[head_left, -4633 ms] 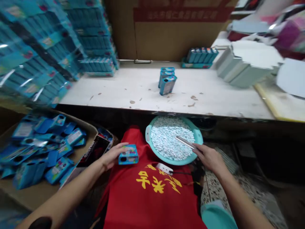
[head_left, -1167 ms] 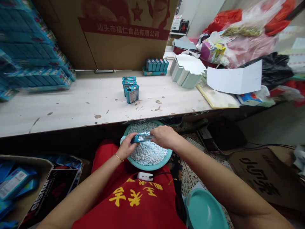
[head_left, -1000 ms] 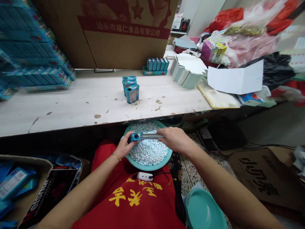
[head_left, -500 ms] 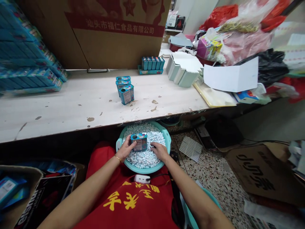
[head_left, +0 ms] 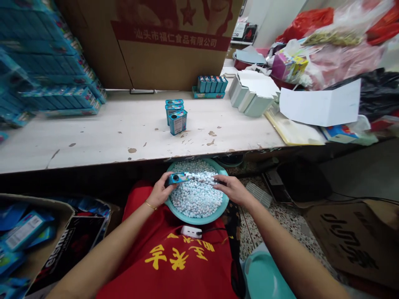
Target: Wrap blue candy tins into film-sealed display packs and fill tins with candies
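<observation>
My left hand (head_left: 161,190) grips a small blue candy box (head_left: 177,177) with a dark round mark on its top, over a turquoise basin (head_left: 199,219). Small white candies (head_left: 196,201) fill the basin. Pinched in my right hand (head_left: 232,189) is a thin scoop (head_left: 201,179), mostly hidden under a row of candies. Its far end meets the right end of the box top. On the table just beyond stand several similar blue boxes (head_left: 178,123).
The white table (head_left: 93,145) has a worn front edge above the basin. Blue boxes (head_left: 75,97) are stacked at the left, before a large carton (head_left: 174,62). Folded card (head_left: 254,89) and bags lie right. An open carton (head_left: 59,232) of blue packs stands lower left; a white power strip (head_left: 191,231) rests on my lap.
My right hand has lifted from the candies, bringing a loaded scoop to the box. My left hand has turned the box so its top faces up more. The view has shifted left.
</observation>
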Available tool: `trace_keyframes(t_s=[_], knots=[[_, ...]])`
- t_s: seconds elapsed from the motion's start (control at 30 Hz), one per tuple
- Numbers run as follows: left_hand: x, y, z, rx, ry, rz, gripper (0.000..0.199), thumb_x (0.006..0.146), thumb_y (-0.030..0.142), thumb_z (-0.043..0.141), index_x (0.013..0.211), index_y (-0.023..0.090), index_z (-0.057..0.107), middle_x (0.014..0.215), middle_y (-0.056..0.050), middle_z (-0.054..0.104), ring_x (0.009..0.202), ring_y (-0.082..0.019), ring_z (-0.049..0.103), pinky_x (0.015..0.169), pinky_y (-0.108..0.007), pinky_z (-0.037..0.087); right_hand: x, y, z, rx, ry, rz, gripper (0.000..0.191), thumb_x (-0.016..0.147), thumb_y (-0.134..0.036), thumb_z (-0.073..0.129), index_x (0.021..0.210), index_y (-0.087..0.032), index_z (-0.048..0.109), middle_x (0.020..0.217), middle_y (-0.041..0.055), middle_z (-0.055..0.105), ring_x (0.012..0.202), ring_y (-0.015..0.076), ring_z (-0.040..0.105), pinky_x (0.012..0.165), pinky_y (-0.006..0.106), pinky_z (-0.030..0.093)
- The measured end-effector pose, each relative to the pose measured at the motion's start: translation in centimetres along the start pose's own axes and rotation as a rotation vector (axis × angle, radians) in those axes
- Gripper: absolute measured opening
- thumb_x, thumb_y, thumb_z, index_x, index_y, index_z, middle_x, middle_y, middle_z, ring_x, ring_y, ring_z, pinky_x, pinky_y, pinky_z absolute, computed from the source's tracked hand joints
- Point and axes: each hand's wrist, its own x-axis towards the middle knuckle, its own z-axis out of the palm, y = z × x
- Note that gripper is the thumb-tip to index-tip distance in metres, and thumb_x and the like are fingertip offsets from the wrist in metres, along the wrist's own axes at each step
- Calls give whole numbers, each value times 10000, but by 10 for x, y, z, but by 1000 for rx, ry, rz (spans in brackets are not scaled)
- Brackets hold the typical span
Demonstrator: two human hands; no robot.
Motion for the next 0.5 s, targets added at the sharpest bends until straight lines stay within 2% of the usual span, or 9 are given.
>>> trace_keyframes(t_s=[0.1,0.2,0.33,0.43,0.5], knots=[[2,5,13,52,-31,27,370,742,288,540,1095,199,471,1025,-42,548,939,-183,513,875,-332,387,5,-31,-14,-207,-84,-16,305,775,-355,528,1033,-220,618,953,41,660,876,196,589,771,293,434],[3,7,19,75,-50,72,366,743,268,539,1096,200,471,1063,-53,539,982,-188,501,902,-338,373,12,-62,-17,-500,-154,16,258,769,-356,526,979,-261,643,916,42,670,869,215,598,744,302,431],[3,7,22,105,-67,122,364,734,251,550,1090,205,485,1071,-55,544,1006,-198,495,913,-345,366,21,-99,-10,-775,-209,54,254,780,-357,488,860,-195,667,832,110,664,776,247,613,654,322,432],[3,7,22,105,-69,137,366,732,246,556,1089,199,488,1068,-58,545,1009,-200,494,915,-343,365,22,-113,-11,-831,-215,21,255,794,-320,465,853,-163,657,830,142,656,748,261,614,625,333,423],[3,6,19,75,-64,123,363,732,247,555,1085,192,489,1061,-58,544,995,-197,500,908,-339,371,16,-108,-18,-807,-192,8,233,797,-304,464,887,-187,644,853,122,656,762,259,613,624,328,417]])
